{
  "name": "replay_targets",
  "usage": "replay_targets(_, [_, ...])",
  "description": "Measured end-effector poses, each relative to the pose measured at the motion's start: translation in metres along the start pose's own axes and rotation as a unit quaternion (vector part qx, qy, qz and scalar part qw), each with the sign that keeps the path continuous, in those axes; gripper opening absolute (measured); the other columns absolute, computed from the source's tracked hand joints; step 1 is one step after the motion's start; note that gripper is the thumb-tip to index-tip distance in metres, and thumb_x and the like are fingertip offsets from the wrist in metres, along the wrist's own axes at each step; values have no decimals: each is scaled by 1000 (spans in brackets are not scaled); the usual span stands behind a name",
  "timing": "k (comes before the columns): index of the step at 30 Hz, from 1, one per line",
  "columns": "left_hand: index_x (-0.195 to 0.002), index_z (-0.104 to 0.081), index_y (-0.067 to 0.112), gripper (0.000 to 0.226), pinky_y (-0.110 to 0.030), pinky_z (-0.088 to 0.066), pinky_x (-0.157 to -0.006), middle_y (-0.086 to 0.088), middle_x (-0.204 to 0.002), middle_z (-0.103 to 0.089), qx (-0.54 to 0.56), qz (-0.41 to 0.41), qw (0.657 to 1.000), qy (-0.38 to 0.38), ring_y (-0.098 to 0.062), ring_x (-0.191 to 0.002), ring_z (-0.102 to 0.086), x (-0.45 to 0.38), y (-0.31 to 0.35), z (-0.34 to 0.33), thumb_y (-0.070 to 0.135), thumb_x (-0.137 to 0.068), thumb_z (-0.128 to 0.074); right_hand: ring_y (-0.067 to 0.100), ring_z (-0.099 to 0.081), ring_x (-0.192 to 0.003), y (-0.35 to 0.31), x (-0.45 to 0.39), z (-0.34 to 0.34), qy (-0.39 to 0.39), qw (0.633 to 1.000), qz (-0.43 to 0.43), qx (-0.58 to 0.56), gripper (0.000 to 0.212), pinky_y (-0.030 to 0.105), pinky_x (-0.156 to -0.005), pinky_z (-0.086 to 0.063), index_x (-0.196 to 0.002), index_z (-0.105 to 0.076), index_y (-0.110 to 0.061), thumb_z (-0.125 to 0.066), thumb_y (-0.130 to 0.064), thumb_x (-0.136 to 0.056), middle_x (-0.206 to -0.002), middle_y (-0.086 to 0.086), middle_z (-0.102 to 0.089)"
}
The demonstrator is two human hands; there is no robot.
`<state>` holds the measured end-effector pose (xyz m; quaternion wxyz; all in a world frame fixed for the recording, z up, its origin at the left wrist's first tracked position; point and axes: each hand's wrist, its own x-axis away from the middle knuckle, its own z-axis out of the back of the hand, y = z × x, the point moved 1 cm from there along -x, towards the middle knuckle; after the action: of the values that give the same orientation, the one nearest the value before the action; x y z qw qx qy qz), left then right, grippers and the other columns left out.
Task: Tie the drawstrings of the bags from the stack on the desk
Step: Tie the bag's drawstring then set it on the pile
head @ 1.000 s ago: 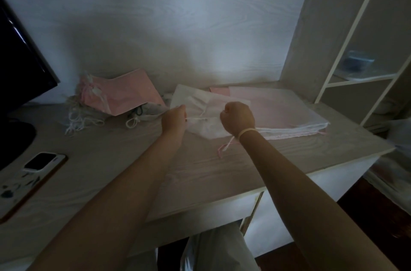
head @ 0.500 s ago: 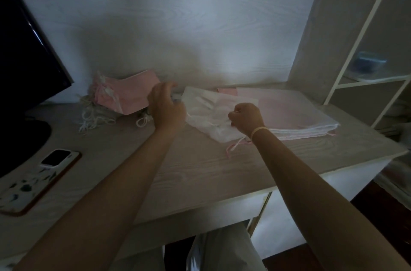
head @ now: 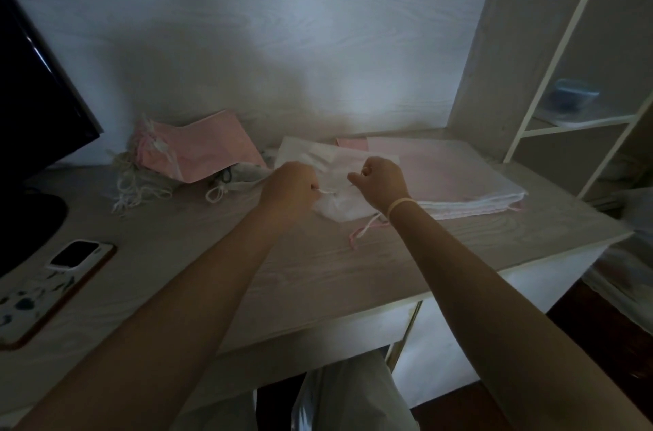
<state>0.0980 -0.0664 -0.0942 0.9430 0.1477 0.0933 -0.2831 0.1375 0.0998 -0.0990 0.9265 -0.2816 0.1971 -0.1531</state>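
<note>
Drawstrings (head: 327, 191) of a white bag (head: 339, 183) were in both hands at this moment. The left hand (head: 291, 188) was curled into a fist around one end of the cord, and the right hand (head: 383, 183) was curled around the other end. Between the two fists a short piece of white cord was stretched, almost level, going from left to right across the mouth of the bag. The bag lay on the desk (head: 318, 271), directly under and behind the hands, with its gathered end toward the person and its body pointing away to the wall. Both hands were at nearly the same distance from it; the left fist looked a little nearer to the gathered part.

My judgement is that a knot was being pulled tight, so the coming move depends on this line of cord: the hands must pull apart along it, to the left and to the right, not up.

To the right, touching the bag, the flat stack (head: 459, 179) of pink and white bags waited. To the left, well apart, a loose heap of bags (head: 190, 151) lay with cords hanging out. A pink cord (head: 364, 231) lay on the desk below the right wrist. A phone (head: 76, 254) lay near the left edge
</note>
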Motion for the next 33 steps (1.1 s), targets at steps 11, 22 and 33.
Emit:
replay_targets(11, [-62,-65,13,36,-33,-48,-81,-5,-71,-64,431,130,889,-77,-19,-74,-60,-3,-3,13,37,-89,-64,21,-47,-75,-1,2,-8,9,999,0,32,38,26,-69,-35,-60,-35,-20,-59,-20,-90,-77,5,-52])
replay_targets(22, [-96,-69,7,12,-26,-53,-59,-3,-78,-70,617,128,772,-88,-15,-68,-66,2,15,4,14,-94,-59,20,-44,-62,-6,1,-6,-14,996,-10,-83,20,28,-54,-30,-70,-53,-4,-59,-17,-85,-68,9,-54])
replay_targets(33, [-73,-63,4,16,-19,-21,-38,-5,-50,-46,529,149,829,-103,-15,-40,-33,-2,12,-15,4,-84,-51,15,-44,-54,-35,-5,23,-254,910,24,-326,19,26,-53,-36,-70,-69,-6,-65,-16,-85,-64,3,-60])
